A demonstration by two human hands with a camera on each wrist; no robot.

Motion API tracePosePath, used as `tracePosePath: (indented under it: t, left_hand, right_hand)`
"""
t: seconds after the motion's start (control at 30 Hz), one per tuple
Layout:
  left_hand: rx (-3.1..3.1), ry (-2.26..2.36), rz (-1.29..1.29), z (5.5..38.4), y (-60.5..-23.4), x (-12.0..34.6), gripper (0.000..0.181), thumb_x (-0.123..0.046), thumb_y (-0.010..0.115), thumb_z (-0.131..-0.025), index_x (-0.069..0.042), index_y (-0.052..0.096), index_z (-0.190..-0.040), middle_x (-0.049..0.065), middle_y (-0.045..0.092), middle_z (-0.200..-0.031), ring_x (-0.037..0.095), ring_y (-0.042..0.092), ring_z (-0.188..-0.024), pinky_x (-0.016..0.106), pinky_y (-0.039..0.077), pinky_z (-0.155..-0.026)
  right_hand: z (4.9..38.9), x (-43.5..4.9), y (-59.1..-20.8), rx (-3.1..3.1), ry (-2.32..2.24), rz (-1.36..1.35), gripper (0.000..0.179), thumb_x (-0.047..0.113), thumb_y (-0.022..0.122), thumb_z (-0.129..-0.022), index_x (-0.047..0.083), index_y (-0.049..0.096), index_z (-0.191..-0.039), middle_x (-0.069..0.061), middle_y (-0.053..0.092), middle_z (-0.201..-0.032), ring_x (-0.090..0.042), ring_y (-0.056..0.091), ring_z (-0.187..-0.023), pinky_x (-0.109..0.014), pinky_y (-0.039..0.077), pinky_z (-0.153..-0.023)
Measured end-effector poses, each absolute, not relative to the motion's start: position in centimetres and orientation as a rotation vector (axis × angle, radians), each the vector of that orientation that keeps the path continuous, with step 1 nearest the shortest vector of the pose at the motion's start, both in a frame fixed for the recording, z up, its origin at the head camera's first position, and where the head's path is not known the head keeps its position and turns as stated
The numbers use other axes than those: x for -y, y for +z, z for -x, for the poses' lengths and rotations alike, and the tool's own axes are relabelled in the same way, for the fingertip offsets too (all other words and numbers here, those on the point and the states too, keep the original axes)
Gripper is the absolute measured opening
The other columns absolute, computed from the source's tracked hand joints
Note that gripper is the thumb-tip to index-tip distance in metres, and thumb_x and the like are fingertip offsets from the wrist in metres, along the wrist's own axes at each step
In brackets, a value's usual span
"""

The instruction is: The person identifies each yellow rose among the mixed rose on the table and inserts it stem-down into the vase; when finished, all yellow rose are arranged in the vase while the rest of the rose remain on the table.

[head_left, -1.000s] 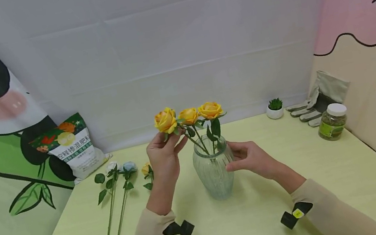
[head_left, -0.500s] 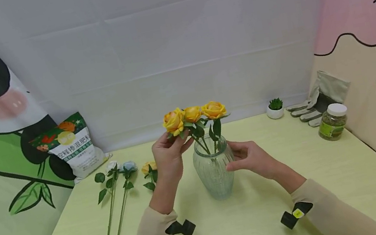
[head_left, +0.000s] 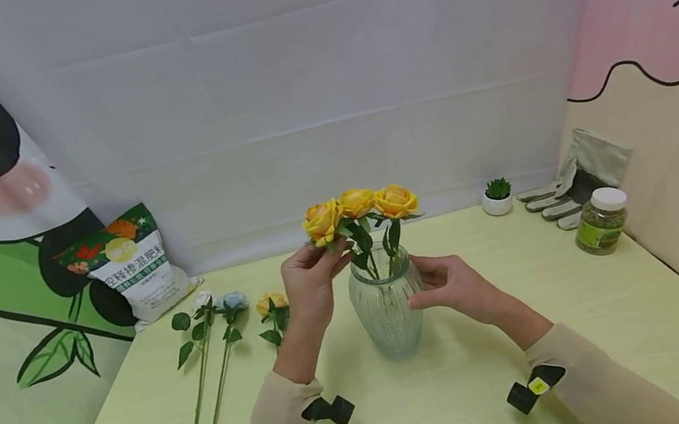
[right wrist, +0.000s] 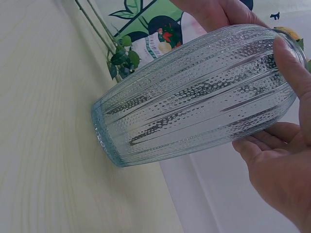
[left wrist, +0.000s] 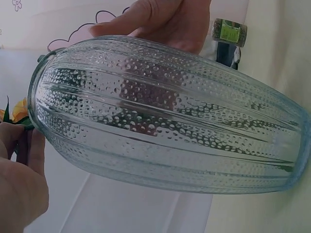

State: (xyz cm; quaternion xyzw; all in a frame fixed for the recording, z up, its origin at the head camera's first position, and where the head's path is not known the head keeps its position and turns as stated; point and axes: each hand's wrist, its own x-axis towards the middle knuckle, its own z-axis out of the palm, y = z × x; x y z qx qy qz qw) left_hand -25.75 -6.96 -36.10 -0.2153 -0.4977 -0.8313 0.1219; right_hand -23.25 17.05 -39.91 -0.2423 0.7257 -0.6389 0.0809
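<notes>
In the head view a clear ribbed glass vase [head_left: 388, 321] stands upright on the table. Several dark-leaved stems reach down into its mouth, topped by a middle yellow rose [head_left: 356, 201], a right yellow rose [head_left: 395, 201] and a left yellow rose [head_left: 322, 223]. My left hand [head_left: 310, 291] pinches the left rose just under its bloom, at the rim's left. On the other side, my right hand [head_left: 458, 289] holds the vase near its shoulder, thumb in front. Both wrist views show the bumpy glass close up; the lower stem ends cannot be made out.
On the left lie a white rose [head_left: 201, 299], a blue rose [head_left: 233, 302] and another yellow rose [head_left: 271, 303], partly behind my left arm. A fertilizer bag [head_left: 138, 266] leans at the back left. A succulent [head_left: 497, 196], gloves [head_left: 569, 183] and a lidded jar [head_left: 601, 220] stand back right.
My left hand has moved a little right with the left rose, bringing it closer to the other two blooms, which also shifted slightly right. The right hand and vase stay put.
</notes>
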Motion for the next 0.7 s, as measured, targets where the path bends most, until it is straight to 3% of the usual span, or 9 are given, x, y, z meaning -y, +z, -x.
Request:
tracePosePath:
  t: [0.27, 0.47, 0.7]
  left_hand:
    - [1.549, -2.361, 0.614, 26.08, -36.35, 6.88, 0.037, 0.015, 0.064, -0.089, -0.017, 0.080, -0.095, 0.004, 0.074, -0.099, 0.016, 0.073, -0.088, 0.038, 0.059, -0.089]
    - [1.634, -2.320, 0.561, 26.16, -36.30, 6.97, 0.031, 0.013, 0.069, -0.088, -0.016, 0.080, -0.092, 0.002, 0.075, -0.096, 0.015, 0.071, -0.097, 0.034, 0.058, -0.091]
    - [1.688, -2.300, 0.575, 26.14, -35.99, 7.16, 0.020, 0.008, 0.071, -0.088, -0.007, 0.080, -0.098, 0.003, 0.075, -0.098, 0.018, 0.071, -0.099, 0.038, 0.056, -0.095]
  right_hand:
    - [23.29, -16.98, -39.89, -2.192, -1.888, 0.699, 0.083, 0.019, 0.080, -0.088, -0.006, 0.033, -0.152, -0.019, 0.038, -0.155, -0.033, 0.047, -0.135, -0.038, 0.046, -0.106]
    - [23.39, -17.02, -39.95, -2.192, -1.882, 0.691, 0.085, 0.020, 0.081, -0.087, -0.005, 0.033, -0.153, -0.020, 0.038, -0.155, -0.034, 0.048, -0.135, -0.039, 0.046, -0.106]
    - [23.49, -17.14, -40.02, -2.198, -1.881, 0.685, 0.084, 0.019, 0.080, -0.088, -0.005, 0.033, -0.152, -0.020, 0.038, -0.154, -0.035, 0.046, -0.136, -0.041, 0.045, -0.107]
